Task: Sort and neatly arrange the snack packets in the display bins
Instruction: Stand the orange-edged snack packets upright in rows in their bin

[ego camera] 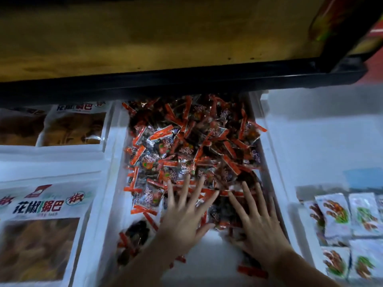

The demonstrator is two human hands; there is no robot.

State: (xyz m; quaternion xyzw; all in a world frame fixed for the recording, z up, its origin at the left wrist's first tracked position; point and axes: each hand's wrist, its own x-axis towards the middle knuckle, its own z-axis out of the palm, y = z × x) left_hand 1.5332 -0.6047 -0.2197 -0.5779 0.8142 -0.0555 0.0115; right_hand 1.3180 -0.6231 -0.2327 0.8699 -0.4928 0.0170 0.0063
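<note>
Far left: large white crisp bags point(41, 214) flat in side bins. Centre bin point(207, 262): heap of small red-and-black snack packets point(192, 146), piled toward the back. Left hand point(182, 220) and right hand point(257, 220) side by side on the heap's near edge, grip wide, fingers spread, holding nothing. Right: small white packets point(352, 220) in rows.

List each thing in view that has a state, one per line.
Red packets, loose and jumbled, heaped toward the far end.
Middle bin, near floor partly bare.
Left hand, open, fingers spread flat on that heap.
Right hand, open, fingers spread flat on that heap.
Large bags, lying flat, face up, left of the middle bin.
Small packets, face up in rows, right of it.
</note>
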